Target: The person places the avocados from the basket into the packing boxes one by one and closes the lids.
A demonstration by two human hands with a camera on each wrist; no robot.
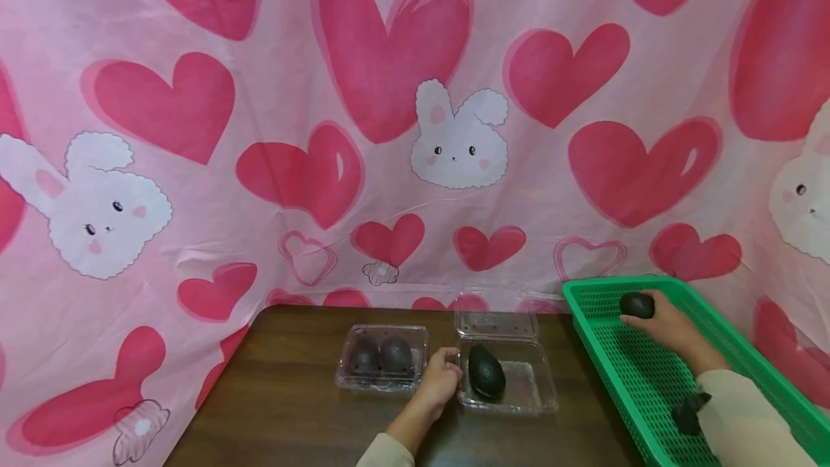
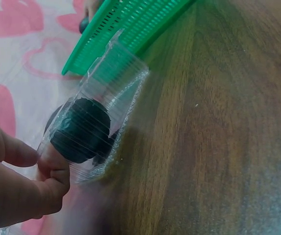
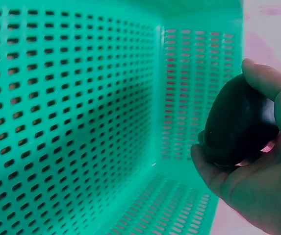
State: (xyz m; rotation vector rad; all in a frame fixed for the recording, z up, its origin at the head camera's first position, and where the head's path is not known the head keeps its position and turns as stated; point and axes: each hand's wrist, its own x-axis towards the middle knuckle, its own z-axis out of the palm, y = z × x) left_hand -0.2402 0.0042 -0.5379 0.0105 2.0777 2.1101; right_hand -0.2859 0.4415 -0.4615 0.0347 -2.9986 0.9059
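My right hand [image 1: 664, 319] grips a dark avocado [image 1: 637, 305] over the far end of a green basket [image 1: 606, 370]. In the right wrist view the thumb and fingers wrap round the avocado [image 3: 241, 122]. On the table, my left hand [image 1: 444, 380] pinches the left rim of an opened clear plastic clamshell box [image 1: 528, 388]. One avocado [image 1: 486, 372] lies in that box's left half, and the lid [image 1: 496, 323] is raised at the back. The left wrist view shows thumb and fingers [image 2: 54, 174] at the box edge beside the avocado [image 2: 81, 129].
A closed clear clamshell box [image 1: 382, 380] with two dark avocados inside stands to the left of my left hand. The brown wooden table [image 1: 292, 409] meets a pink cloth backdrop [image 1: 389, 200] with hearts and rabbits. The basket's tall walls border the table's right side.
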